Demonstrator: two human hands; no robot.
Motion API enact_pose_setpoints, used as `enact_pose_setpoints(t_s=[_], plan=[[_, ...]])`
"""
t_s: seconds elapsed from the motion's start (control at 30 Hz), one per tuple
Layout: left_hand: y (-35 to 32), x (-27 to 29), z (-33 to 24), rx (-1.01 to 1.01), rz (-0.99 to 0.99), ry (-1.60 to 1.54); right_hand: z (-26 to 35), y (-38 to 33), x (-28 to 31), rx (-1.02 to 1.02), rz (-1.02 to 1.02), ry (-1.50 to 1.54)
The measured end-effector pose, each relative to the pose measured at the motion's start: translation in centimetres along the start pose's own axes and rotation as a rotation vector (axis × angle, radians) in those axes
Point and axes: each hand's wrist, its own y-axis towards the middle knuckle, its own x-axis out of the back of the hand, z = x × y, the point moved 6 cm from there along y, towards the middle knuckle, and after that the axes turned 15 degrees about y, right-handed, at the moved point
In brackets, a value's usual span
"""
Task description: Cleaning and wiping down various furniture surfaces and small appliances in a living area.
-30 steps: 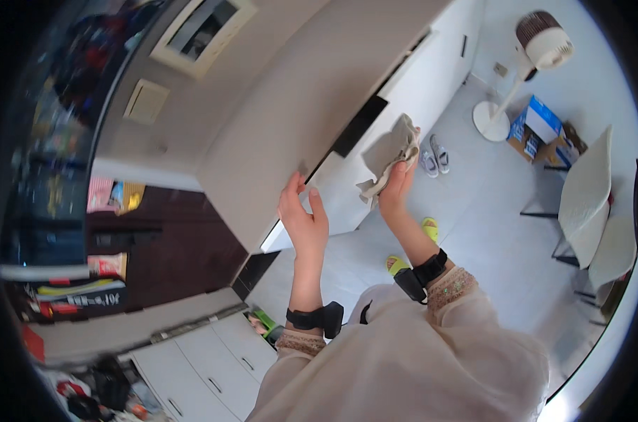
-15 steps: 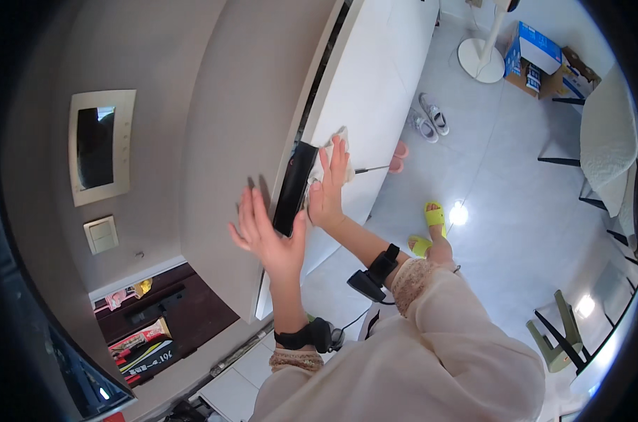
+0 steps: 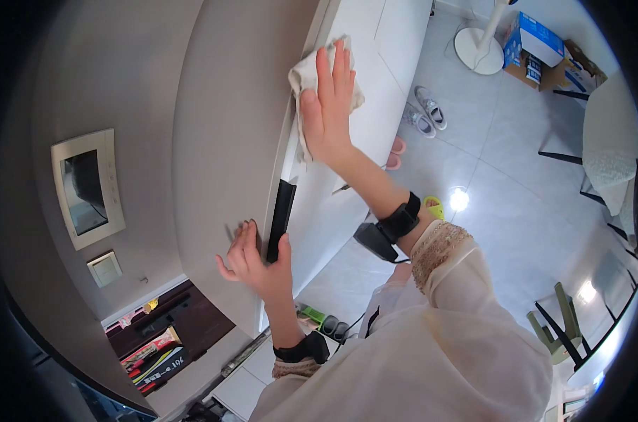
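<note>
My right hand (image 3: 332,105) presses a pale, crumpled cloth (image 3: 305,74) over the edge between the grey panel (image 3: 245,105) and the white cabinet (image 3: 382,77). Its fingers point away from me and stretch along the cloth, with the thumb on the left side. Nearer to me, my left hand (image 3: 254,260) has its fingers slightly bent against the grey panel and its thumb apart. Between that thumb and the fingers lies the near end of a flat black strip (image 3: 282,218); whether the hand touches it I cannot tell. Each wrist wears a black strapped device.
A wall screen (image 3: 87,186) and a light switch (image 3: 105,269) are at the left. Below them, packets lie on a dark shelf (image 3: 217,327). To the right, shoes (image 3: 424,112), a white stand base (image 3: 479,53), open boxes (image 3: 533,53) and chairs (image 3: 607,133) stand on the tiled floor.
My right hand has slid away from me along the edge with the cloth. My left hand's fingers have bent a little and the black strip looks narrower. The view has shifted.
</note>
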Motion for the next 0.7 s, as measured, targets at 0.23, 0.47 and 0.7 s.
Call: enact_pose_setpoints(t_s=[0.23,0.47,0.7], plan=[[-0.1,-0.5,0.1,0.016,-0.035,0.008,-4.0,5.7,1.2,0.053,-0.02,0.023],[0.1,-0.3,-0.3,0.013,0.0,-0.031,-8.1,7.0,2.2,-0.143,-0.118,0.013],[0.5,0.1,-0.5,0.006,0.001,-0.054,-8.5,1.3,1.7,-0.411,-0.173,0.093]])
